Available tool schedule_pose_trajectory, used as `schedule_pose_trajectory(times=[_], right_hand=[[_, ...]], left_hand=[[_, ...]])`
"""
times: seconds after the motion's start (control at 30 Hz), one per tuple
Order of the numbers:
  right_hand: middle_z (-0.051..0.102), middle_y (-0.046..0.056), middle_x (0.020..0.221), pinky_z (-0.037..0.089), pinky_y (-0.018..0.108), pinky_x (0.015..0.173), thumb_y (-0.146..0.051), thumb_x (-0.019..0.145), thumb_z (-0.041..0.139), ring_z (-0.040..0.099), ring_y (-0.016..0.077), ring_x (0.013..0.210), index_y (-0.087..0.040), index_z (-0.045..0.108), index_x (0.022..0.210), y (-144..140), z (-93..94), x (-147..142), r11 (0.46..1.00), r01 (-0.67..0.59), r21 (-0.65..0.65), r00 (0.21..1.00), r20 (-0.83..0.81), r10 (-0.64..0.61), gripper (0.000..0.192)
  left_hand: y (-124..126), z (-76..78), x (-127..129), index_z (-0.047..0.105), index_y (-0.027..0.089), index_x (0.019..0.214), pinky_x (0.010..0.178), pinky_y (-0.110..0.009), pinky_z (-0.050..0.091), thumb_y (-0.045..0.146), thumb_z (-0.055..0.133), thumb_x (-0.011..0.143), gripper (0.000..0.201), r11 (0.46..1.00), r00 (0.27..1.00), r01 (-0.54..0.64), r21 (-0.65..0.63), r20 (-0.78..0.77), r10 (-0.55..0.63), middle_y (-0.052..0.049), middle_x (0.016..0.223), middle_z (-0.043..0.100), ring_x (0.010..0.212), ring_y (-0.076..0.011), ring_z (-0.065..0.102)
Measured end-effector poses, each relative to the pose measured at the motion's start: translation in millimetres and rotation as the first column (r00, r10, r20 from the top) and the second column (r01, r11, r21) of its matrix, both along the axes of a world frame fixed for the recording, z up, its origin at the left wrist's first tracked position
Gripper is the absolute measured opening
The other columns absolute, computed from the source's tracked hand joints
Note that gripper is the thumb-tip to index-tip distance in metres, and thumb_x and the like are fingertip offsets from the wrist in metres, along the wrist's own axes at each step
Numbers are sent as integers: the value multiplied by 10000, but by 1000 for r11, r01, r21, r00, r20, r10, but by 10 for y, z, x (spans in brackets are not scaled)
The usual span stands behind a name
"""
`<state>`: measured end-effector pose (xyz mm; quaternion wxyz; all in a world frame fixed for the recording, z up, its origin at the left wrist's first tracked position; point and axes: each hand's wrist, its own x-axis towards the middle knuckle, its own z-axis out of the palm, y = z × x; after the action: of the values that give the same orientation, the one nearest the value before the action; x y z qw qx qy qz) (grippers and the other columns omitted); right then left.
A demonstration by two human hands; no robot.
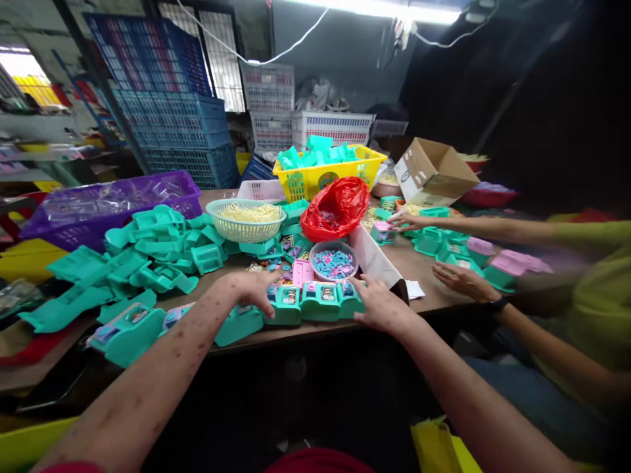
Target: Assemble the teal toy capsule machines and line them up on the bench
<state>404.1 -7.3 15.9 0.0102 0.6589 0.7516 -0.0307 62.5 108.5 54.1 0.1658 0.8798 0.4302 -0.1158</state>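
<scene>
Head view: left hand [252, 287] rests palm-down at the left end of a row of teal toys [315, 302] at the table's [419, 266] near edge, fingers curled over the leftmost piece, touching it; whether they grip it I cannot tell. Right hand [380, 303] lies at the row's right end, fingers spread and pressed against the last piece, open, not wrapped around it. The row sits between the two hands, the pieces side by side and touching. Just beyond the fingertips: a clear bowl [334, 261] of small pink and blue bits, and a pink part [301, 271] beside it. Farther out, a red bag [336, 207], a pale basket [245, 220] of yellowish pieces, a yellow basket [326, 172] holding teal parts. Left of the left hand, a loose heap of teal shells [148, 256] and a purple crate [111, 203]. Right of the right hand, a co-worker in a yellow-green sleeve has two hands among more teal and pink pieces; one hand [463, 280] near the table's edge, the other [407, 221] reaching farther in, near a cardboard box [434, 172].
</scene>
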Motion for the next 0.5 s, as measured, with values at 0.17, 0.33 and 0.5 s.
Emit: schedule_pose_trajectory(times=[0.17,0.33,0.5], right_hand=[[541,286,1612,518,504,1182,-183,790,898,563,420,1473,-116,385,1715,131,-72,-76,999,13,-29,1000,5,-13,1060],[556,219,1616,551,545,1146,-413,884,897,616,382,1410,-192,402,1708,253,18,-68,998,27,-54,1000,16,-26,987],[584,326,1562,577,508,1111,-280,647,1040,639,455,1380,-109,314,1746,152,157,-141,999,36,-31,999,19,-36,1328]], left_hand=[[-74,-125,-84,516,238,1599,1235,-407,491,516,858,716,986,999,999,34,-13,33,-34,-146,1677,567,1512,-347,585],[-159,127,-142,551,165,1545,1179,-448,520,513,738,824,823,996,994,28,90,101,-37,-184,1537,638,1407,-369,634],[-160,686,-294,648,206,1403,1051,-446,593,547,752,806,695,982,988,-36,187,152,7,-125,1360,730,1242,-366,715]])
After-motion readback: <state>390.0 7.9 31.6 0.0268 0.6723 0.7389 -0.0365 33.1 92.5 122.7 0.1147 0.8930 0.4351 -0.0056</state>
